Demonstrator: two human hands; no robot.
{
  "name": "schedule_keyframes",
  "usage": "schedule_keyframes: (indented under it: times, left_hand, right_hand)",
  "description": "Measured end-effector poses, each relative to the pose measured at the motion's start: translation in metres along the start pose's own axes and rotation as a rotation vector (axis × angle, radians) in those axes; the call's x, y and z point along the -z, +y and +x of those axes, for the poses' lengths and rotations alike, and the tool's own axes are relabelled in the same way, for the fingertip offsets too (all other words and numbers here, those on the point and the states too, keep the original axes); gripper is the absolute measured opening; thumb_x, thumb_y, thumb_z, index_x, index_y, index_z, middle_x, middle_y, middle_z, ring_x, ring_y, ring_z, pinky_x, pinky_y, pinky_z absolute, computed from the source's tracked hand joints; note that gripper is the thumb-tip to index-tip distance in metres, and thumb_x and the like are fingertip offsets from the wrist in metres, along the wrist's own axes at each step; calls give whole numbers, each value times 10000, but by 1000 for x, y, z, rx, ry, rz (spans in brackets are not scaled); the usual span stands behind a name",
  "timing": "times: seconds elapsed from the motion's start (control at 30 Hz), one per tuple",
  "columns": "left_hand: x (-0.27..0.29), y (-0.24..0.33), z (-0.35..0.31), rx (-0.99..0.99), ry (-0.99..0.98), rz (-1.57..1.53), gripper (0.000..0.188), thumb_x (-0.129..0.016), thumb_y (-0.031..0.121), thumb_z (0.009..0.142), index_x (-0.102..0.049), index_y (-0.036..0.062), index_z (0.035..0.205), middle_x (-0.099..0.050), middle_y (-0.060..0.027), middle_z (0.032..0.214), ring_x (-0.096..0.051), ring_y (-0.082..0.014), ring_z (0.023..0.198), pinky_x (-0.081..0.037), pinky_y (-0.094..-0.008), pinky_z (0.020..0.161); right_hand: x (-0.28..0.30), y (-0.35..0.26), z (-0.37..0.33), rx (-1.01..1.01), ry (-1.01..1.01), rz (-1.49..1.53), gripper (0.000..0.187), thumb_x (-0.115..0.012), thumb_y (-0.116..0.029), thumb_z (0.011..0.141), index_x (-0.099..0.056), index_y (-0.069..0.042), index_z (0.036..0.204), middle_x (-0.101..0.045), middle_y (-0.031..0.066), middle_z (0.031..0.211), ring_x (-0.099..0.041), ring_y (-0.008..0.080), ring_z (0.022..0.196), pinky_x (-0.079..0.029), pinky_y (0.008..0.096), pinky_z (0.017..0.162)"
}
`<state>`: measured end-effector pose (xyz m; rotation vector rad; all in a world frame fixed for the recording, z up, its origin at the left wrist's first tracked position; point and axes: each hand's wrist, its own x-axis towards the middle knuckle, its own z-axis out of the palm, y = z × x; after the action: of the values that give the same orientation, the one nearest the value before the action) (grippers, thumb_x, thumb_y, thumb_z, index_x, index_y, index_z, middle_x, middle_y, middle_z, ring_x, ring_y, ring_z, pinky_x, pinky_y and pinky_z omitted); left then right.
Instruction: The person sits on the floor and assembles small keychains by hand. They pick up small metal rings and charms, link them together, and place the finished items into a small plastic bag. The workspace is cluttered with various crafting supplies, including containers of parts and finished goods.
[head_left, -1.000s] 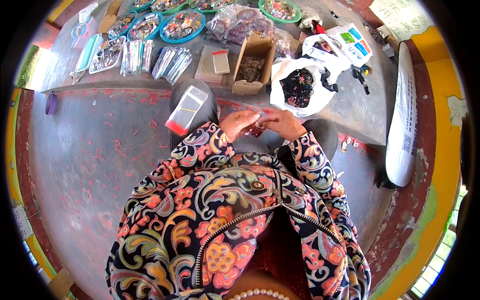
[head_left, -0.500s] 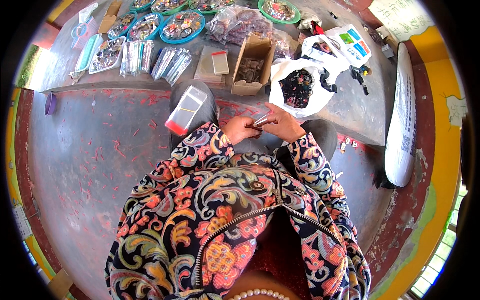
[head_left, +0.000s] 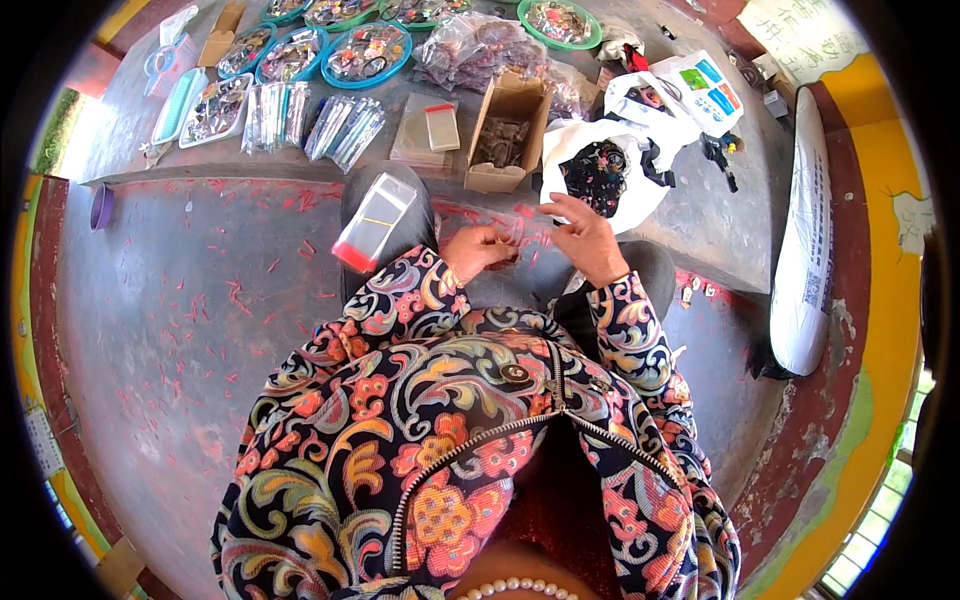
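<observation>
Since the frame half a sec back the hands had parted: right hand had lifted away w/ fingers spread, holding nothing visible. Left hand was curled shut over lap on a small clear sleeve, thin, see-through, barely visible. Stack of clear red-edged bags lay on left knee; cardboard box and white bag of dark pieces beyond.

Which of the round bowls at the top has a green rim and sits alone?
The green-rimmed bowl at the top, right of the clear packets. The blue-rimmed bowls sit together in a row farther left.
</observation>
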<state>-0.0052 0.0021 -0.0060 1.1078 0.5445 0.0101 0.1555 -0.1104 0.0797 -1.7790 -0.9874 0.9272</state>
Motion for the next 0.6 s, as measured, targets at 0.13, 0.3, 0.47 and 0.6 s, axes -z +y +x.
schedule_keyframes:
  times: [0.13,0.3,0.47,0.6]
  left_hand:
    - [-1,2,-1,-2,30,-56,220,-588,131,786,-580,-24,941,-604,-71,887,-575,-122,780,-453,-231,705]
    - [-9,13,-6,-40,87,188,209,-621,111,751,-603,-32,903,-615,-60,781,-562,-91,690,-438,-208,636]
    - [-12,11,-8,-167,176,443,192,-645,107,715,-626,-9,867,-614,-45,685,-546,-73,621,-418,-204,586]
    - [-15,17,-13,-161,171,550,212,-654,120,701,-626,-3,871,-616,-48,688,-558,-83,633,-427,-215,603]
  right_hand:
    - [7,-3,-4,161,174,-159,167,-568,-20,723,-628,-44,877,-567,19,862,-525,94,742,-404,206,594]
    - [-11,-7,-6,231,216,-238,92,-603,-68,704,-642,-43,783,-564,42,727,-535,147,651,-417,241,570]
    - [-21,-9,-5,210,214,-521,122,-624,-155,670,-649,-59,741,-565,73,674,-556,225,645,-435,307,582]
    - [-19,-15,-6,102,132,-572,123,-643,-157,640,-651,-67,725,-552,64,640,-553,237,669,-436,321,595]
